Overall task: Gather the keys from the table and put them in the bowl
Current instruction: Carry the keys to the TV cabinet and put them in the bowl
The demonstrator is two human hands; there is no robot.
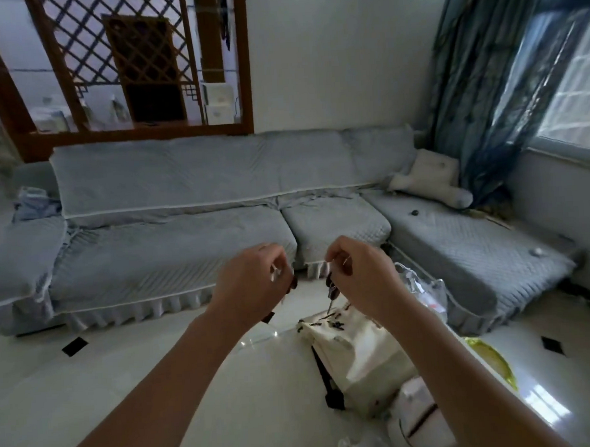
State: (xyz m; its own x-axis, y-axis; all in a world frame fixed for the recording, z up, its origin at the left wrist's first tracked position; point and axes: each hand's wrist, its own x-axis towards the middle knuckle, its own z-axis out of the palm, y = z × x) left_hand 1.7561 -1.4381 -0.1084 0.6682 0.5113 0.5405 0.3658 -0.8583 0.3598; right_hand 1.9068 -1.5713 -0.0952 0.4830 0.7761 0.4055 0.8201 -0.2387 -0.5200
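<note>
Left hand (252, 283) raised over the near edge of the table (192, 382), fingers curled shut, pinching something small and pale at the fingertips; a dark piece showing at about the lower right of that hand, likely a key head, though too blurred to call for certain. Just to the right, well within reach and at about the same height, right hand (361, 274) likewise closed, fingers pinched on a ring with a bunch of keys (331, 288) dangling straight down, long axis upright, tips pointing at the table. Directly beneath the hanging bunch, a cream cloth bag (355, 350) lying on the tabletop, dark marks along its top edge. Between the two forearms and a little lower, a faint clear curved rim (258, 338) on the table, possibly a glass bowl; hard to confirm. If so, placed below and slightly left of the keys, nearer the left wrist than the right. Next move by this reading: down and a touch leftward with the right hand, then release. Further right, a yellow-green object (492, 360) at the table edge.
</note>
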